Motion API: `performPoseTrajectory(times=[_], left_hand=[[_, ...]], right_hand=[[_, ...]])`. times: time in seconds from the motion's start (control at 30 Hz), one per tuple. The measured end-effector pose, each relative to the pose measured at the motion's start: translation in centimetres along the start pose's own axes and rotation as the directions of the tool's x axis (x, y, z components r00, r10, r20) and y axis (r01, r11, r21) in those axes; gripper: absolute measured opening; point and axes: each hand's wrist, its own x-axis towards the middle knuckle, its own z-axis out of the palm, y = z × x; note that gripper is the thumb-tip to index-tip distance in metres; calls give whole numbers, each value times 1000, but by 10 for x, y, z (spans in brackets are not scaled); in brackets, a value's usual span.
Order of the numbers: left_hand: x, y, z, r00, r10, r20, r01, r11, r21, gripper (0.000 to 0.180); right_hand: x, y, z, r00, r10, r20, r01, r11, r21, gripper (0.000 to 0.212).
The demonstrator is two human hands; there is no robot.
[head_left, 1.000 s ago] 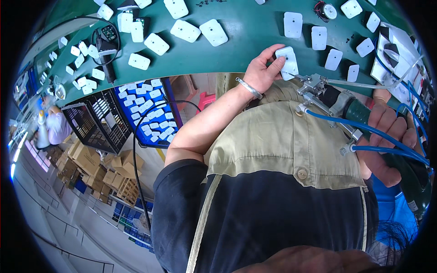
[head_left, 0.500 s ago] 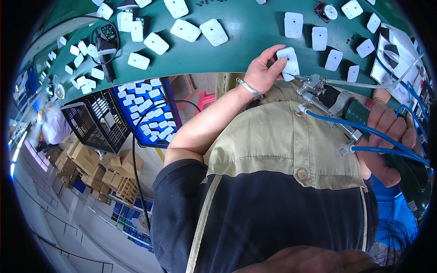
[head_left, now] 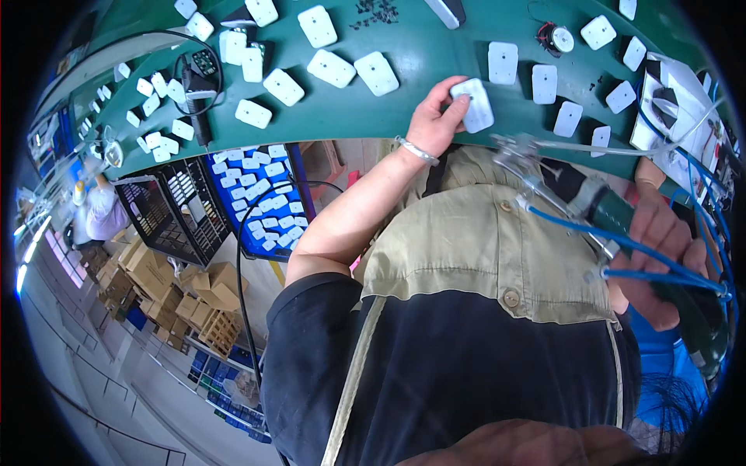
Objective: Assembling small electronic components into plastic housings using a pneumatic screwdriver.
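Observation:
My left hand pinches a white rounded plastic case at its left edge, thumb on top, over the front edge of the green table. My right hand is wrapped round the dark green body of a power screwdriver, which has a metal feed head, a clear tube and blue hoses. The screwdriver's tip is smeared by motion and points toward the case, a small gap away. Several similar white cases lie on the table beyond both hands.
Small dark screws are scattered at the far side. A second corded screwdriver lies at left. Below the table edge are a blue tray full of white pieces and a black crate. A white box-like tray stands at right.
The screwdriver's tip has come away from the case. My left hand has moved the case slightly left and away from the tip. The whole view has shifted a little.

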Motion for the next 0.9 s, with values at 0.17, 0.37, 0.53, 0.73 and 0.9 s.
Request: performPoseTrajectory(times=[0.17,0.37,0.53,0.73,0.9], left_hand=[[8,6,-9,990,138,-42,-131,983,132,31],[85,102,22,819,562,118,-527,653,544,34],[245,156,-15,789,614,-11,-519,677,522,31],[269,175,-12,802,568,-183,117,151,982,41],[261,169,50,430,648,629,-518,-393,760,51]], right_hand=[[-8,15,9,973,-169,-156,161,985,-62,45],[2,-3,-2,993,-7,-116,-10,989,-144,38],[13,-9,1,989,30,-144,-46,993,-105,40],[1,-7,-36,995,-46,-86,35,990,-135,40],[4,-6,-42,992,-82,-94,71,991,-114,40]])
